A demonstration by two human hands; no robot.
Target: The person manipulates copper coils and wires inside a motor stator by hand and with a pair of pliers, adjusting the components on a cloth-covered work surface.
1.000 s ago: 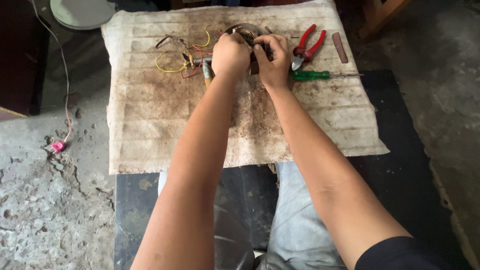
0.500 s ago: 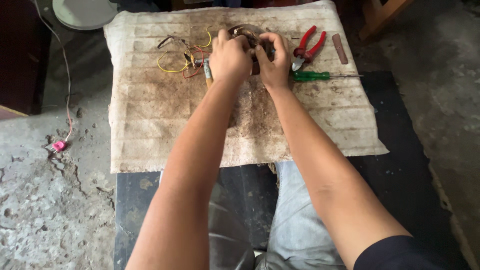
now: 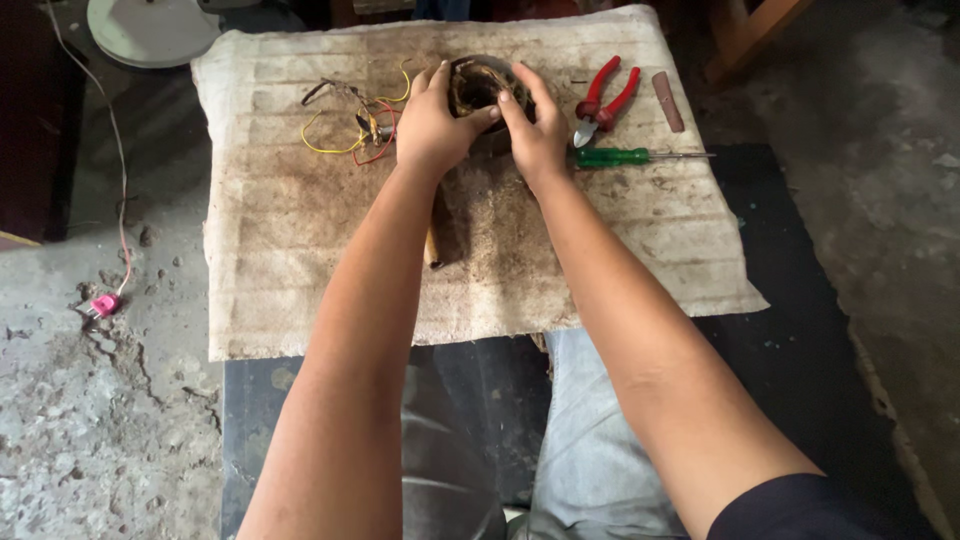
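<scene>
A stick [image 3: 433, 245] lies mid-tabletop [image 3: 300, 290]. Farther on, near the far edge, the left hand [image 3: 432, 125] and right hand [image 3: 535, 130] clamp the round coil [image 3: 478, 85] between them. Wires [image 3: 355, 120] lie left; a screwdriver [image 3: 625, 156] and pliers [image 3: 605, 98] lie right.

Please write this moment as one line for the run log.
left hand: grips round coil part | right hand: grips same part | pliers, screwdriver: lying beside

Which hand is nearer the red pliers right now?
Right. The right hand grips the ring-shaped part just beside the red pliers, without touching them. The left hand holds the part's far side, next to the wires.
</scene>
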